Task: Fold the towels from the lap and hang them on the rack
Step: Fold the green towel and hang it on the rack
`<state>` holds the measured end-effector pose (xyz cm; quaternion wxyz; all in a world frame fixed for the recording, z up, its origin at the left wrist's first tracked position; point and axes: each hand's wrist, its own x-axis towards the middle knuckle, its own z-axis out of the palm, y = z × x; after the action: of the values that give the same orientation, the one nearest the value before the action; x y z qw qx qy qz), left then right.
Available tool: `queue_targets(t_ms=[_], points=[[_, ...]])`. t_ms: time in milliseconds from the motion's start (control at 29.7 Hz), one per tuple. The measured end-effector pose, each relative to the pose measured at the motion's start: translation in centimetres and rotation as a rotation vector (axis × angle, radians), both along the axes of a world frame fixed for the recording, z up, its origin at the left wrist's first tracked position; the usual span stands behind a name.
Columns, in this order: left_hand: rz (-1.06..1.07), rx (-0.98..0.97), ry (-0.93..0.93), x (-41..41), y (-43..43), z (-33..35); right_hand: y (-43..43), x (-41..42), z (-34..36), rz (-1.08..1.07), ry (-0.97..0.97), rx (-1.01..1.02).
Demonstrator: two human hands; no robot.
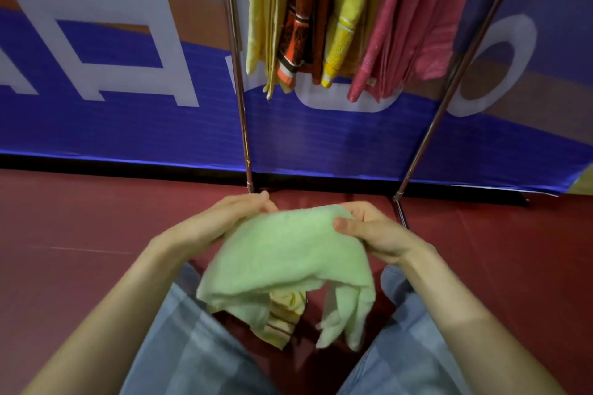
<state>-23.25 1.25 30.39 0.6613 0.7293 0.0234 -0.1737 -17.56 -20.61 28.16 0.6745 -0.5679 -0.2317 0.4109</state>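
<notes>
- Grips the far left edge of the green towel with the left hand, fingers curled round the cloth.
- Pinches the far right edge of the green towel with the right hand, thumb on top and the other fingers tucked under.
- Keeps one hand at each side of the green towel, close together, with both bare arms reaching in from the bottom corners.
- Holds the green towel up over the lap, its near end hanging loose and crumpled between the knees.
- Shows a yellow striped towel just under the green towel, partly hidden by it.
- Shows blue checked trouser legs on both sides of the green towel, lower down.
- Shows a dark red floor all round the green towel.
- Shows a metal rack beyond the green towel, with two thin poles coming down to the floor just past the hands.
- Shows four towels hanging on the rack, high above the green towel, side by side and touching: a pale yellow towel, an orange and brown towel, a bright yellow towel and a pink towel.
- Shows a big blue banner with white letters behind the rack, far past the green towel.
</notes>
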Motion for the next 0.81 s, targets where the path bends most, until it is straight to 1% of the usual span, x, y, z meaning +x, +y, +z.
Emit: queue_targets(t_ms=[67, 101, 135, 202, 370, 573, 674, 808], points=[[-0.140, 0.027, 0.028, 0.5, -1.2, -0.3, 0.7, 0.0, 1.5, 0.046, -0.086, -0.025], [-0.159, 0.008, 0.018, 0.6, -2.1, 0.0, 1.0, 0.0, 2.1, 0.075, -0.120, -0.045], [-0.156, -0.021, -0.004, 0.8, -2.8, 0.2, 1.3, 0.0, 2.4, 0.086, -0.139, -0.057], [-0.166, -0.052, -0.073, 0.9, -4.1, 1.3, 1.2, 0.3, 3.0, 0.039, -0.151, -0.070], [-0.226, -0.026, -0.160, 1.2, -5.1, 2.4, -0.1, 0.9, 3.9, -0.021, -0.156, -0.075], [-0.189, -0.185, -0.241, 2.6, -5.7, 3.6, -2.4, 0.5, 2.2, -0.113, -0.123, -0.111], [-0.141, -0.251, -0.208, 3.1, -5.3, 4.1, -2.9, 0.3, 2.5, -0.165, -0.100, -0.022], [-0.214, -0.121, -0.168, 3.4, -5.8, 4.1, -3.3, 0.8, 4.2, -0.206, -0.098, 0.091]])
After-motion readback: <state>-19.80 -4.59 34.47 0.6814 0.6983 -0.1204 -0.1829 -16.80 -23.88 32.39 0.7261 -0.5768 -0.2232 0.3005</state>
